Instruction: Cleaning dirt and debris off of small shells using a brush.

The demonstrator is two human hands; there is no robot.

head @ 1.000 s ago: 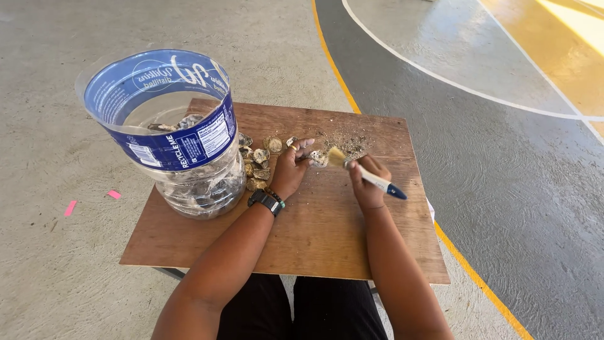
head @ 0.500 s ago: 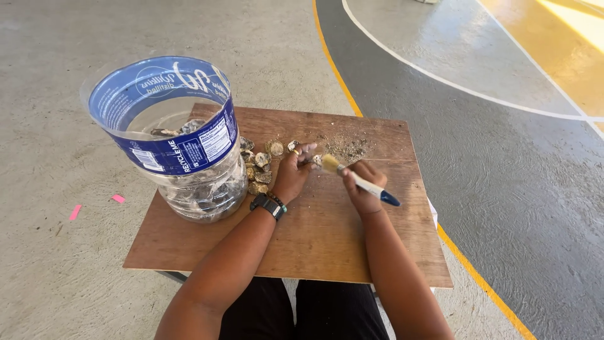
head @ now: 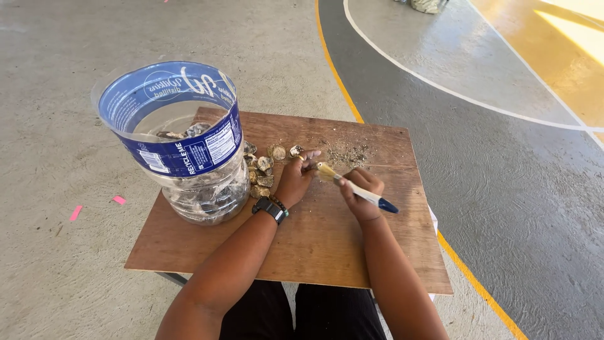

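Plywood board [head: 327,245] on your lap is the bench: your left hand [head: 294,182] pinches one small shell [head: 306,165] steady just beside the loose pile [head: 264,170] by the cut-open jug [head: 182,145], while your right hand [head: 360,196] grips a brush [head: 355,187], bristles at it.

Sports court — painted floor lines [head: 440,88]
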